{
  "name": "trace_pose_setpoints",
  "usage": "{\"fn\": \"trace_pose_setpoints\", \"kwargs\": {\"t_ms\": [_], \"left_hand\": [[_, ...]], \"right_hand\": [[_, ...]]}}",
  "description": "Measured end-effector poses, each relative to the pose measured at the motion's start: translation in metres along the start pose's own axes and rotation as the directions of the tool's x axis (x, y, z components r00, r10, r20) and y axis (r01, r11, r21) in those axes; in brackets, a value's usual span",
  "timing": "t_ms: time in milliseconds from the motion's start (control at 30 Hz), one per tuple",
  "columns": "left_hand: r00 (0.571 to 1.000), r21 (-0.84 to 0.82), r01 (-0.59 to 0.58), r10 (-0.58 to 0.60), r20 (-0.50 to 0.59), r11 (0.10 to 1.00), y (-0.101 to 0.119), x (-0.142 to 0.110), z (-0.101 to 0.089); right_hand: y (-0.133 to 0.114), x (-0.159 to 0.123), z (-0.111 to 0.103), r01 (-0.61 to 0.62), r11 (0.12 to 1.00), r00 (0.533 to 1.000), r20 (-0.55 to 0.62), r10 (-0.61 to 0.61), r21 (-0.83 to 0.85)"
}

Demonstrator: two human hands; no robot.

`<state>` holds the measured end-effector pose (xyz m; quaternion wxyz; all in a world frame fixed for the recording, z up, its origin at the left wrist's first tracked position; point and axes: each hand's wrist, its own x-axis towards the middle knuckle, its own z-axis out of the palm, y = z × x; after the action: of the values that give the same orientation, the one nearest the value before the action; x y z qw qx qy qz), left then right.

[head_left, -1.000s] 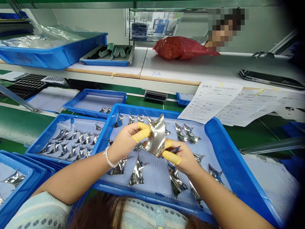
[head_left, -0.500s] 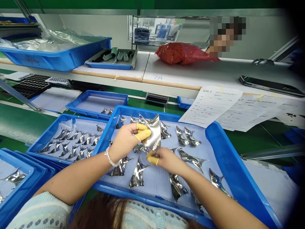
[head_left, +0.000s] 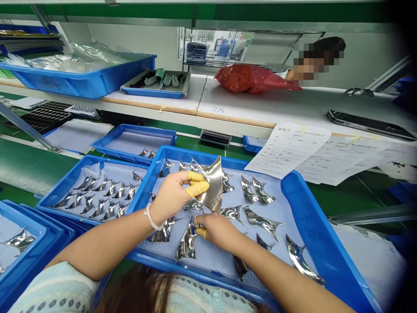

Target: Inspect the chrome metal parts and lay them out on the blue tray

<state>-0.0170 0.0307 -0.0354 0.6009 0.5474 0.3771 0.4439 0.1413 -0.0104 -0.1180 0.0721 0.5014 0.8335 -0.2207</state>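
My left hand (head_left: 174,193), with yellow finger cots on thumb and finger, pinches a shiny curved metal piece (head_left: 213,184) with pointed corners. The piece is raised above a large blue tray (head_left: 312,226), and faint markings show near its lower end. Lower and to the right, my right hand (head_left: 216,230), also in yellow finger cots, has its thumb and fingers closed at the upper tip of a second metal piece (head_left: 186,243) lying on the tray's white liner. Several similar pieces (head_left: 265,219) lie around both hands.
Left of the large tray, a smaller blue tray (head_left: 78,161) holds rows of metal pieces. Stacked trays (head_left: 55,243) stand at the lower left. Paper sheets (head_left: 286,150) hang from the shelf, which carries a red bag (head_left: 250,79) and a phone (head_left: 368,124). Another person (head_left: 312,58) is behind it.
My right hand has moved down from the raised metal piece to a piece lying in the tray. My left hand still holds its piece, turned slightly. The view has shifted a little.
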Motion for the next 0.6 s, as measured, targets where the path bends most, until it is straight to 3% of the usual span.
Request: {"fn": "trace_pose_setpoints", "kwargs": {"t_ms": [333, 500, 600], "left_hand": [[0.999, 0.023, -0.031, 0.031, -0.010, 0.999, 0.001, 0.000, 0.001], [0.999, 0.033, -0.035, 0.035, 0.000, 0.999, 0.000, 0.001, 0.001], [0.999, 0.044, -0.033, 0.033, -0.003, 0.998, 0.001, 0.001, 0.001]], "right_hand": [[0.002, -0.005, -0.011, -0.041, 0.997, 0.997, -0.062, 0.037, -0.069], [-0.005, -0.007, -0.006, 0.221, 0.973, 0.975, 0.040, -0.219, -0.067], [-0.007, -0.005, -0.002, 0.276, 0.958, 0.959, 0.085, -0.270, -0.079]]}}
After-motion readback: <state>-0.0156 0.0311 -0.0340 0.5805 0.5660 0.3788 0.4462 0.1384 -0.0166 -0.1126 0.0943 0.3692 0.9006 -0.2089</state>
